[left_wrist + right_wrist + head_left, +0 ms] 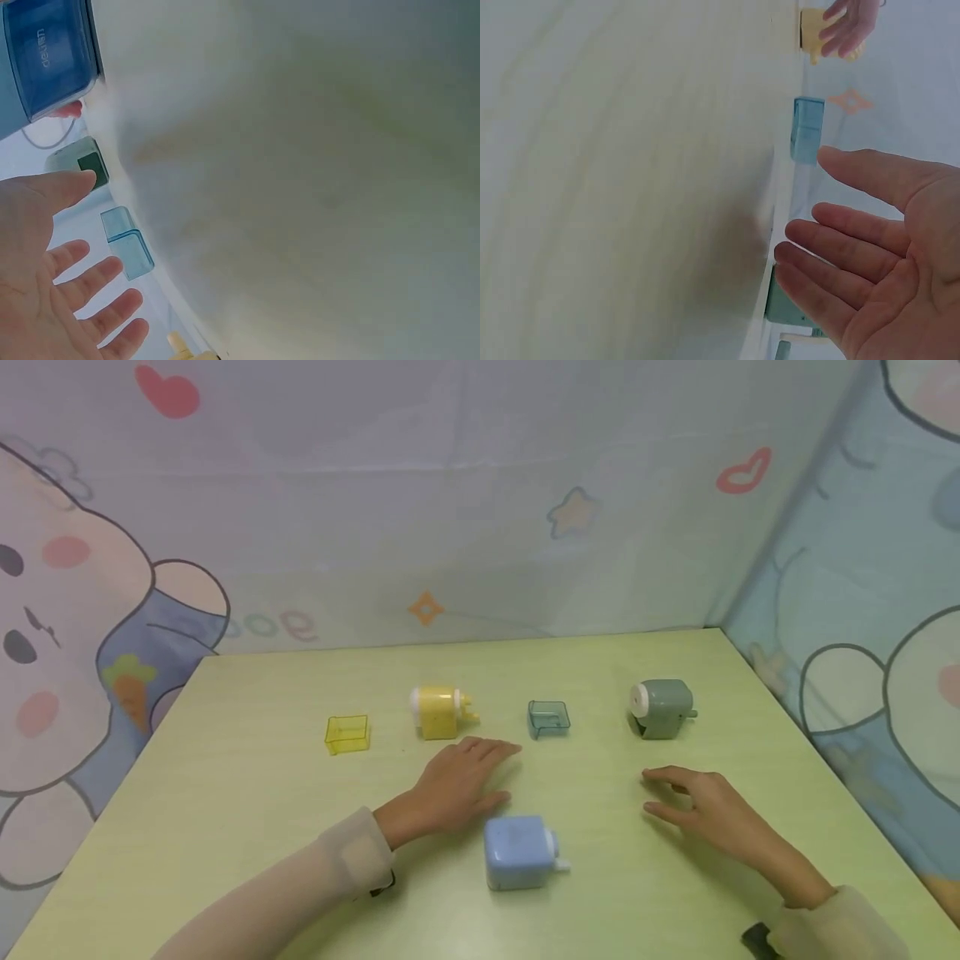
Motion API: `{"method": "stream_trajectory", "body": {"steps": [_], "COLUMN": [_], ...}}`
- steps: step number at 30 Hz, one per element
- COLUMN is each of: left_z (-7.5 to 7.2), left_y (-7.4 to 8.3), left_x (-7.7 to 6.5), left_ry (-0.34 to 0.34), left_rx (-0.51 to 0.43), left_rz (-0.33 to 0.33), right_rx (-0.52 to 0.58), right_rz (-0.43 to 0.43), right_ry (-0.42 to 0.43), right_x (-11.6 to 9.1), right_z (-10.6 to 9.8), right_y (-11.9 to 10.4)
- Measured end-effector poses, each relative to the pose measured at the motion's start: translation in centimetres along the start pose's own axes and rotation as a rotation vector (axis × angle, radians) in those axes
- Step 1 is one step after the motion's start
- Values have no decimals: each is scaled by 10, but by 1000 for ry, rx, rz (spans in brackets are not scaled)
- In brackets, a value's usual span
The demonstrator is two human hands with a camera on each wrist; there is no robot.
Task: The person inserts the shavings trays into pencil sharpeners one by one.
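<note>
My left hand [459, 785] is over the table just behind a blue crank pencil sharpener [516, 852], fingers extended and holding nothing. On the right, my right hand [708, 814] hovers with relaxed fingers in front of a green pencil sharpener [666, 708]. The blue sharpener's clear blue shavings drawer [52, 56] shows in the left wrist view, fitted in its body. Beyond my left fingers stand a yellow pencil sharpener [437, 712] and a loose, see-through teal drawer [549, 717]. A dark opening [91, 169] shows in the green sharpener's body.
A loose transparent yellow drawer [347, 734] lies left of the yellow sharpener. All stand on a pale yellow-green table [247, 777]. A printed cloth [360, 527] hangs behind the table's back edge, and another patterned cloth [847, 568] borders the right side.
</note>
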State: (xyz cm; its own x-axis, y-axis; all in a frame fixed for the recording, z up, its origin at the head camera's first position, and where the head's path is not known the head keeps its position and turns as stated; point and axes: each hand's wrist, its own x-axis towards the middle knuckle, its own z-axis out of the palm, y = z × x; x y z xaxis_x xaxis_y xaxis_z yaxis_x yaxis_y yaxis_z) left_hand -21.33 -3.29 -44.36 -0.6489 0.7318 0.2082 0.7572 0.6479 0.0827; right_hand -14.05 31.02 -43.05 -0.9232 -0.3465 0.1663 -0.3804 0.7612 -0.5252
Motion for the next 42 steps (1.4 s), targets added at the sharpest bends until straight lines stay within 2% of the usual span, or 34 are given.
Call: {"method": "stream_trajectory", "body": {"steps": [17, 23, 31, 42], "left_z": [1, 4, 10, 9], "left_y": [-8, -9, -10, -7], "left_x": [9, 13, 23, 39], "left_ry": [-17, -6, -10, -15], "left_rx": [-67, -100, -79, -114], "left_rz": [-78, -80, -81, -127], "right_rx": [61, 40, -29, -103], "right_rz": [36, 62, 95, 185], "right_ry": [71, 112, 149, 168], "right_x": [9, 11, 18, 25], "right_z": [-9, -14, -22, -35], "right_y": [25, 31, 38, 47]}}
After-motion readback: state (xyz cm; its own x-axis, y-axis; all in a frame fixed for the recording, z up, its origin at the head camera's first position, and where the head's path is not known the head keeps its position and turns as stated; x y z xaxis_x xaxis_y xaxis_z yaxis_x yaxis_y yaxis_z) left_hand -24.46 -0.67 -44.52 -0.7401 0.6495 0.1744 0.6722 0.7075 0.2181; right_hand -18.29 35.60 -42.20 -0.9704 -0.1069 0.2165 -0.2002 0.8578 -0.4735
